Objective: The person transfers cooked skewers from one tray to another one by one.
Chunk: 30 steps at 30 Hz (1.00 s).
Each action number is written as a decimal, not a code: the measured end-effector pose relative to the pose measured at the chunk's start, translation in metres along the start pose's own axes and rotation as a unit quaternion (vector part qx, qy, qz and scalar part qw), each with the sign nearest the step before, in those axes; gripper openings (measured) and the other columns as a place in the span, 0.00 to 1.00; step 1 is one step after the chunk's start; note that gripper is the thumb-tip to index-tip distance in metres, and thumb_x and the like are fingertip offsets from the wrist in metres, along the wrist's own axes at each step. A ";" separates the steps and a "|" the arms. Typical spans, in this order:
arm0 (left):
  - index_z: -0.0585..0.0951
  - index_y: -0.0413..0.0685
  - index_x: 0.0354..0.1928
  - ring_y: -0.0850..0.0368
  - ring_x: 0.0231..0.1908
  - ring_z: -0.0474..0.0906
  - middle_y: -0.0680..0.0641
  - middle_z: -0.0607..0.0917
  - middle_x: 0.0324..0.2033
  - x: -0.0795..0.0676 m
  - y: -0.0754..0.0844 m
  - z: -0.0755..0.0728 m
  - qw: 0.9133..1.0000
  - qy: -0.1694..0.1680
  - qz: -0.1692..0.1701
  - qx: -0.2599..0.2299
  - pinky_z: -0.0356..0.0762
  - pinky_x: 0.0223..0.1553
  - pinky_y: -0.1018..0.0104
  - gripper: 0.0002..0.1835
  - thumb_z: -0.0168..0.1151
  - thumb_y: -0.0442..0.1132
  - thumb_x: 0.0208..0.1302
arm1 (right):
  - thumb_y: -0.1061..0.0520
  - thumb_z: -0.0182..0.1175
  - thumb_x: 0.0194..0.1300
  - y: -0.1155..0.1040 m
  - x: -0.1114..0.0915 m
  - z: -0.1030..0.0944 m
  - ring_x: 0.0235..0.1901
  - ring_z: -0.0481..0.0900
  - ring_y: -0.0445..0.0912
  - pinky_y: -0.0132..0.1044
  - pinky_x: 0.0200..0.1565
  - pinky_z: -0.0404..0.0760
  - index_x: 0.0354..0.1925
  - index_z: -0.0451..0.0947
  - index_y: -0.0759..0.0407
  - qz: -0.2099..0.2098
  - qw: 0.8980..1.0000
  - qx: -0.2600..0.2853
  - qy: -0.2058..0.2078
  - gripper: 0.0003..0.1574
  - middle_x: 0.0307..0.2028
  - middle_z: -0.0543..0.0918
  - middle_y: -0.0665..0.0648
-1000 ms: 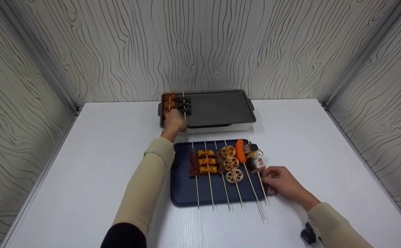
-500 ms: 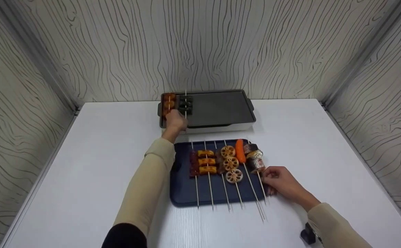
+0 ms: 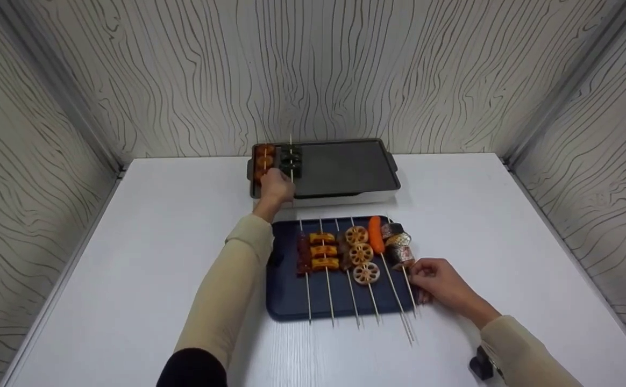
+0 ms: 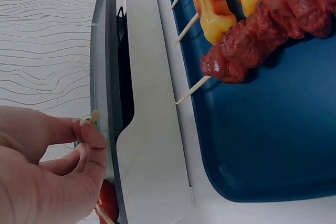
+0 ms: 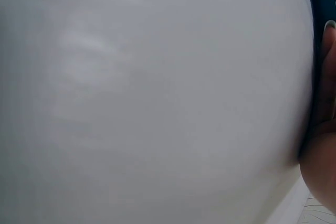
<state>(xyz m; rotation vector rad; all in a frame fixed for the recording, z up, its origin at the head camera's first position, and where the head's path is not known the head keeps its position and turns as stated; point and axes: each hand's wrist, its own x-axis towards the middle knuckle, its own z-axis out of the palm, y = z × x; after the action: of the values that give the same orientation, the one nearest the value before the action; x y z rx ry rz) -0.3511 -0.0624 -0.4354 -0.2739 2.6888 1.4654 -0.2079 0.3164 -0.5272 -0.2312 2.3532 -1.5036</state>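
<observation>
At the front left of the dark griddle [image 3: 345, 166], my left hand [image 3: 277, 187] pinches the stick of a dark green vegetable skewer [image 3: 291, 157]. The skewer's food part overlaps the griddle plate, beside an orange-brown skewer [image 3: 265, 156]. In the left wrist view, the hand's fingertips [image 4: 89, 129] close on the stick's end, near the griddle's front edge. My right hand [image 3: 442, 285] grips the right rim of the blue tray [image 3: 286, 309], close to a fish skewer [image 3: 399, 250]. The right wrist view shows only part of this hand [image 5: 323, 150], at the tray's edge.
On the tray lie a red meat skewer [image 3: 303, 255], a yellow skewer [image 3: 324, 252], a brown skewer [image 3: 343, 252], a lotus root skewer [image 3: 361, 253] and an orange sausage skewer [image 3: 376, 235]. Their sticks overhang its front. A patterned wall [image 3: 313, 70] stands behind the griddle.
My left hand has shifted slightly right, and the dark green skewer has moved a little right and farther back, away from the orange-brown one. My right hand has stayed at the tray's rim.
</observation>
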 end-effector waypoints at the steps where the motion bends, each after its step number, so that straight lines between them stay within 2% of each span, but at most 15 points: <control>1: 0.60 0.49 0.10 0.62 0.11 0.45 0.55 0.56 0.08 -0.001 0.000 0.000 1.000 -0.001 0.003 -0.003 0.47 0.16 0.66 0.26 0.50 0.23 0.64 | 0.64 0.61 0.68 0.000 0.000 0.000 0.15 0.78 0.42 0.37 0.21 0.80 0.42 0.79 0.73 0.003 1.000 -0.002 0.001 0.09 0.21 0.80 0.56; 6: 0.62 0.48 0.10 0.61 0.12 0.46 0.54 0.58 0.08 -0.007 0.003 -0.004 1.000 -0.008 0.023 -0.010 0.48 0.18 0.65 0.25 0.52 0.24 0.63 | 0.64 0.62 0.69 0.000 0.000 0.000 0.16 0.78 0.43 0.38 0.21 0.81 0.42 0.79 0.72 0.006 1.000 -0.003 0.001 0.09 0.21 0.81 0.56; 10: 0.76 0.43 0.17 0.59 0.14 0.63 0.54 0.69 0.09 -0.016 0.005 -0.008 0.999 -0.004 0.049 -0.013 0.63 0.23 0.64 0.16 0.54 0.25 0.63 | 0.64 0.61 0.70 0.001 0.000 0.000 0.16 0.78 0.42 0.37 0.21 0.80 0.41 0.78 0.73 0.003 1.000 0.009 -0.006 0.09 0.22 0.80 0.56; 13: 0.85 0.36 0.32 0.54 0.21 0.78 0.53 0.77 0.12 -0.024 0.007 -0.011 0.997 -0.006 0.068 -0.021 0.75 0.31 0.61 0.09 0.55 0.26 0.64 | 0.64 0.61 0.70 0.001 0.000 0.000 0.16 0.78 0.42 0.37 0.21 0.80 0.41 0.78 0.74 0.003 1.000 0.014 -0.008 0.10 0.22 0.80 0.56; 14: 0.86 0.33 0.36 0.53 0.22 0.79 0.53 0.78 0.13 -0.026 0.008 -0.012 0.997 -0.010 0.072 -0.026 0.77 0.32 0.60 0.09 0.55 0.26 0.64 | 0.64 0.61 0.70 0.001 0.000 0.000 0.16 0.78 0.42 0.38 0.21 0.80 0.41 0.78 0.73 0.002 1.000 0.013 -0.008 0.10 0.22 0.80 0.57; 18: 0.84 0.30 0.45 0.54 0.23 0.81 0.50 0.81 0.18 -0.033 0.010 -0.014 0.995 -0.023 0.084 -0.040 0.80 0.34 0.58 0.11 0.57 0.27 0.66 | 0.63 0.61 0.71 0.000 0.000 -0.001 0.16 0.78 0.43 0.38 0.22 0.80 0.42 0.77 0.73 0.004 1.000 0.008 -0.007 0.10 0.22 0.81 0.57; 22: 0.84 0.30 0.45 0.58 0.22 0.79 0.50 0.82 0.20 -0.039 0.011 -0.015 0.995 -0.033 0.083 -0.037 0.81 0.34 0.58 0.10 0.58 0.29 0.67 | 0.64 0.60 0.70 0.000 0.000 -0.001 0.17 0.79 0.43 0.38 0.22 0.81 0.43 0.78 0.74 0.007 1.000 0.004 -0.006 0.10 0.22 0.81 0.57; 30: 0.81 0.30 0.50 0.58 0.24 0.81 0.48 0.84 0.23 -0.056 0.009 -0.017 0.992 -0.073 0.080 -0.058 0.83 0.44 0.53 0.12 0.59 0.31 0.70 | 0.64 0.61 0.69 0.000 0.001 0.000 0.16 0.79 0.43 0.38 0.22 0.81 0.43 0.78 0.73 0.010 1.000 0.000 0.001 0.10 0.22 0.81 0.57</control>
<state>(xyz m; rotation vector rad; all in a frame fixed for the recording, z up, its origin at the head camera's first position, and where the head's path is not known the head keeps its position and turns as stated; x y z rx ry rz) -0.2977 -0.0650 -0.4109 0.0435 2.5670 1.6184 -0.2087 0.3162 -0.5277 -0.2045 2.3495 -1.4955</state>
